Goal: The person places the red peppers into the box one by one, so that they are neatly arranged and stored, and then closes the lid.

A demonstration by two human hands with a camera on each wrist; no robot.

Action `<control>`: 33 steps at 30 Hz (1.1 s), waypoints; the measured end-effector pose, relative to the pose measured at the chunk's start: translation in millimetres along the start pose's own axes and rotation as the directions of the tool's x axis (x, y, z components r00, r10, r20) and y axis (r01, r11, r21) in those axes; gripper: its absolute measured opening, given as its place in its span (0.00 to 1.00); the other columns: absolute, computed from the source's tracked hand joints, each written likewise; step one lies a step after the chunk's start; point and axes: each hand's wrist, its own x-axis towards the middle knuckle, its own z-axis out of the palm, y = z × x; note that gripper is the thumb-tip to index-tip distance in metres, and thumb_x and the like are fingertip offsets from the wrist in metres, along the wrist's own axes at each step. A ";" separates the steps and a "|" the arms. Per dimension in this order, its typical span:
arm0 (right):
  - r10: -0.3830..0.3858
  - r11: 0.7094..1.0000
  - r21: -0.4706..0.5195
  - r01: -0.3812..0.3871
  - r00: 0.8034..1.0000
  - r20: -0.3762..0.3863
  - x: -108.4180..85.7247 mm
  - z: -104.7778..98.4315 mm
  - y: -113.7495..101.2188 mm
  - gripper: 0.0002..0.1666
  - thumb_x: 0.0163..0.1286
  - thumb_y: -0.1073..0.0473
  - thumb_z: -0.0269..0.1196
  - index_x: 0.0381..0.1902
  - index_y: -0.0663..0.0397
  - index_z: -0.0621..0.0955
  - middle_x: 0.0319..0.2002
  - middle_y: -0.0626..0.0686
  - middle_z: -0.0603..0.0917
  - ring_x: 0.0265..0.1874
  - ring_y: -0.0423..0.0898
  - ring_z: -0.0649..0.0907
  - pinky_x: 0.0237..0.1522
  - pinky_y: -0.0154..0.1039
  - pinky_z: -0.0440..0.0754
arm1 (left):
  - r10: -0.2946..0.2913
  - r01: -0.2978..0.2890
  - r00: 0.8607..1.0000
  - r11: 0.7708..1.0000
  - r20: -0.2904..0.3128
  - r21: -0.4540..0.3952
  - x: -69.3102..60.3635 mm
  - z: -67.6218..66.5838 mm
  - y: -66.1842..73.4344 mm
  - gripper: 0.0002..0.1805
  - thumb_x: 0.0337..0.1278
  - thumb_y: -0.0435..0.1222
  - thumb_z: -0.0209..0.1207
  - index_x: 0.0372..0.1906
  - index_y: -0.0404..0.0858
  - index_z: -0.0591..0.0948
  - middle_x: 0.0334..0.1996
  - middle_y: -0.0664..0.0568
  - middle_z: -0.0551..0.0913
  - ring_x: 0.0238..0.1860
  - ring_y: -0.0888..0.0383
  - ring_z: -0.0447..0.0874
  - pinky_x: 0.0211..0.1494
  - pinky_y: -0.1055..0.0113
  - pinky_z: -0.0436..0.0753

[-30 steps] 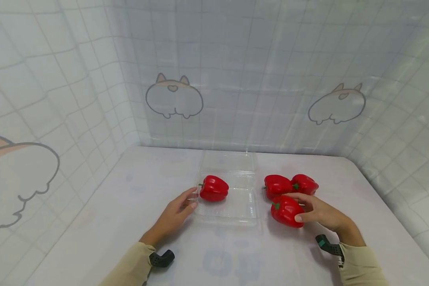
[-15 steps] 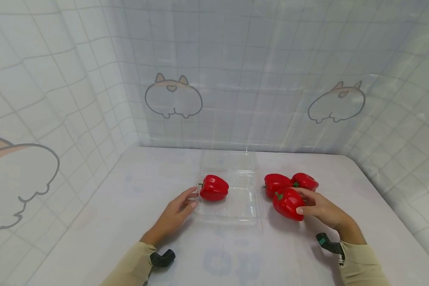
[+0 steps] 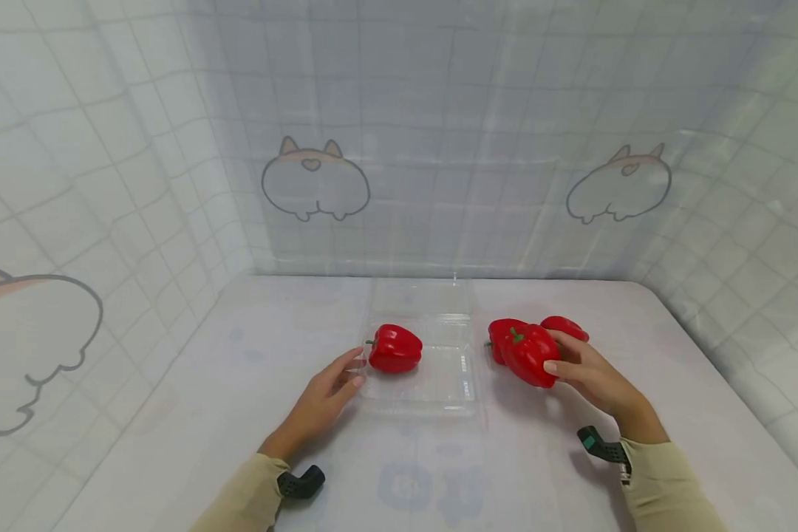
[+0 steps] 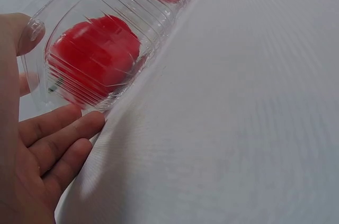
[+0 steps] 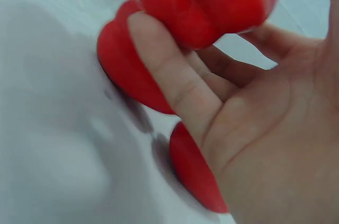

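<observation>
A red bell pepper (image 3: 530, 355) with a green stem is held in my right hand (image 3: 588, 373), thumb on its near side. In the right wrist view this held pepper (image 5: 206, 1) is raised above two other red peppers. One of these, a bell pepper (image 3: 499, 336), is partly hidden behind it; the other pepper (image 3: 564, 325) lies farther right. My left hand (image 3: 322, 395) touches the left side of an unlidded clear plastic container (image 3: 439, 380) with loosely extended fingers. Inside, a red bell pepper (image 3: 395, 349) lies on its side at the left, stem pointing left.
The container's hinged lid (image 3: 419, 297) lies folded back toward the rear wall (image 3: 465, 185). Everything stands on a white cloth-covered table (image 3: 399, 473). Side walls (image 3: 126, 244) bound it left and right.
My right hand has lifted the bell pepper up and away from me, so that it now covers part of the pepper behind it. The left hand stays at the container.
</observation>
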 end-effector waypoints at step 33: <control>-0.094 0.995 -0.053 0.088 0.988 -0.123 14.2 28.1 -16.4 0.44 0.64 0.58 0.70 0.73 0.55 0.63 0.66 0.60 0.69 0.63 0.60 0.69 0.49 0.50 0.85 | 0.005 -0.005 1.000 1.000 -0.005 0.020 -3.2 2.2 0.7 0.31 0.72 0.45 0.57 0.76 0.52 0.65 0.64 0.55 0.77 0.58 0.56 0.80 0.60 0.50 0.80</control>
